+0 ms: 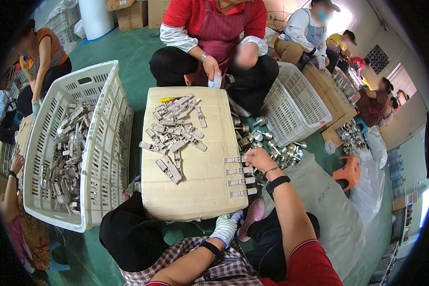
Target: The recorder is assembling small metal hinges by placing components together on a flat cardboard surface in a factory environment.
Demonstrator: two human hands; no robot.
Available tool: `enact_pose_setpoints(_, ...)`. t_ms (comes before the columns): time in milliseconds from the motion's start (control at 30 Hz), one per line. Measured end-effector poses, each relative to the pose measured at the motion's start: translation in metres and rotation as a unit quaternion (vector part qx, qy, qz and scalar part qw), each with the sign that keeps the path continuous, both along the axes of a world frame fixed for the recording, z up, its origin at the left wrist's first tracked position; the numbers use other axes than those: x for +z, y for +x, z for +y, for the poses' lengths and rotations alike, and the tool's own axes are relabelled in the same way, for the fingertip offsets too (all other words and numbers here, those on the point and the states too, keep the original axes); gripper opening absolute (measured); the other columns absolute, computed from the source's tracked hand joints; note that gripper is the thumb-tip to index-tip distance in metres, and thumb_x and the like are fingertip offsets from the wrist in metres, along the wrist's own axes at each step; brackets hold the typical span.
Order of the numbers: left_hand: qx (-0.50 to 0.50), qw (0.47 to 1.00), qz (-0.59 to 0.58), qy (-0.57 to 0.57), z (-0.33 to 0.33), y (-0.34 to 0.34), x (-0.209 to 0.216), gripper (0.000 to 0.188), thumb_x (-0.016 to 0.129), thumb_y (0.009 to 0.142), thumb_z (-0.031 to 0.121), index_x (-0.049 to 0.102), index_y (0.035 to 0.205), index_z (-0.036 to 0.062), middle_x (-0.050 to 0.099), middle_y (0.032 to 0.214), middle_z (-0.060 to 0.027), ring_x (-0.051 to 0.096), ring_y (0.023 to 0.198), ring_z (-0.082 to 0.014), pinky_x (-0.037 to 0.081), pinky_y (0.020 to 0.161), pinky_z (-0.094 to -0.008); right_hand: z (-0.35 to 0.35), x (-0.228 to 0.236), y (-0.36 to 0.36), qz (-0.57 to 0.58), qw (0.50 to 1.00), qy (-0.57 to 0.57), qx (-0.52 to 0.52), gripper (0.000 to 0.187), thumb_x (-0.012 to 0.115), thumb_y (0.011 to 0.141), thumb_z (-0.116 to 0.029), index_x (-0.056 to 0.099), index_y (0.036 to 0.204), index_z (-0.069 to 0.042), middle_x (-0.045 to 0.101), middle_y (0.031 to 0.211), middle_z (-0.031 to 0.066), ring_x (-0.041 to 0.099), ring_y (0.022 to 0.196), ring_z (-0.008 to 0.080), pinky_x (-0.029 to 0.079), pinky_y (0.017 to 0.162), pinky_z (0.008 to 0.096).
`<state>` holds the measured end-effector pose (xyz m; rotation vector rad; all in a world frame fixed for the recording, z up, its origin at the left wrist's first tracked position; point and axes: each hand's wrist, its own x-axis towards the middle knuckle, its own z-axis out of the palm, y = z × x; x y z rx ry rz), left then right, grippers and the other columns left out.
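My right hand (pixel 260 159), bare with a black wristband, is at the right edge of a cardboard-topped table (pixel 200 176). Its thumb and fingers pinch the outer end of a flat grey slotted lever piece (pixel 233 159). Below that piece, more lever pieces (pixel 241 181) lie in a row along the same edge, their ends reaching over it. My left hand (pixel 226 228), in a striped knit glove, is low at the table's front edge; its fingers are partly hidden. A loose pile of similar lever pieces (pixel 176 131) covers the upper left of the table, with a small yellow item (pixel 167 99) at its top.
A white crate (pixel 107 138) with many metal parts stands left of the table. Shiny metal fittings (pixel 271 145) lie on the floor at right, beside another white crate (pixel 295 105) and a plastic sheet (pixel 319 200). A person (pixel 214 33) sits opposite, holding a white roll.
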<state>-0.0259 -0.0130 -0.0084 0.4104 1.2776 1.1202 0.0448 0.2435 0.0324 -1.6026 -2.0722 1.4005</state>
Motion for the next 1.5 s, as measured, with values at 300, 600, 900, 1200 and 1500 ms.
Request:
enact_pose_setpoints(300,0.003,0.998,-0.023,0.065,0.016,0.048,-0.044,0.033,0.061,0.087,0.011,0.055,0.117,0.0016,0.061,0.11,-0.0072,0.056,0.097,-0.0194,0.044,0.086,-0.0318,0.032,-0.032,0.059,-0.043,0.997,0.072,0.001,0.016,0.065,0.067,-0.022,0.067,0.069,-0.006,0.064,0.071,0.0157,0.062,0.067,0.0334,0.05,0.065,0.0415)
enact_pose_setpoints(600,-0.086,0.931,0.31,0.171,0.02,0.012,0.02,0.029,0.047,0.09,0.021,0.054,0.115,0.0092,0.058,0.11,-0.0131,0.053,0.1,-0.0253,0.044,0.086,-0.0379,0.016,-0.036,0.024,-0.023,0.982,0.171,0.072,0.013,0.057,0.073,-0.01,0.063,0.067,0.001,0.06,0.059,0.0109,0.058,0.054,0.019,0.047,0.055,0.0328)
enact_pose_setpoints(900,0.07,0.996,-0.004,0.047,-0.025,-0.006,0.06,0.036,0.06,0.084,0.022,0.058,0.117,0.0077,0.063,0.105,-0.0101,0.059,0.091,-0.0208,0.048,0.08,-0.0345,0.072,-0.108,0.045,0.019,0.98,0.187,0.063,0.009,0.059,0.067,-0.001,0.064,0.07,0.006,0.062,0.062,0.0088,0.059,0.057,0.0177,0.047,0.053,0.0289)
enact_pose_setpoints(1200,0.041,0.996,0.053,0.051,-0.016,-0.013,0.077,0.035,0.059,0.084,0.025,0.06,0.114,0.0081,0.064,0.105,-0.0106,0.06,0.091,-0.0223,0.047,0.08,-0.0352,0.029,0.004,-0.022,-0.144,0.928,0.319,0.131,0.048,0.06,0.067,-0.005,0.057,0.115,0.0,0.054,0.119,0.0214,0.049,0.111,0.0353,0.038,0.095,0.0393)
enact_pose_setpoints(1500,0.012,0.994,0.102,0.036,-0.028,-0.014,0.08,0.034,0.058,0.084,0.028,0.062,0.112,0.0084,0.065,0.104,-0.0112,0.061,0.091,-0.0237,0.047,0.08,-0.0359,-0.07,0.034,-0.138,-0.143,0.888,0.296,0.322,0.071,0.065,0.072,-0.022,0.038,0.136,-0.006,0.027,0.144,0.02,0.03,0.131,0.0351,0.022,0.107,0.049)
